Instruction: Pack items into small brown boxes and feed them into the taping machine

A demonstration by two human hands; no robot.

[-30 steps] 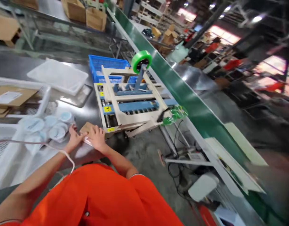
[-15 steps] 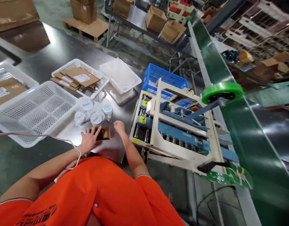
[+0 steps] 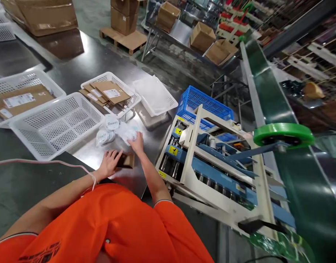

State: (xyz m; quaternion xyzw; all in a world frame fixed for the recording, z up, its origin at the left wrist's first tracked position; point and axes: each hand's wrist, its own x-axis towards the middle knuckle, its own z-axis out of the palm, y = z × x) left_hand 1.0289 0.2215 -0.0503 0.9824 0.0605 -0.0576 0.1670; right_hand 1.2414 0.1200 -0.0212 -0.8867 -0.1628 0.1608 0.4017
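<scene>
Since the earlier frame, our right hand has reached onto the pouches, fingers spread; left hand grips the open, unfilled box.

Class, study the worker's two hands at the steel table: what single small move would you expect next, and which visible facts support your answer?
Probably the right hand lifts one wrapped white round tub across to the small open brown cardboard box. That hand already rests on the cluster of tubs, while the left hand steadies the box, whose dark opening faces the tubs. Whether the fingers have closed on a tub cannot be told.
</scene>
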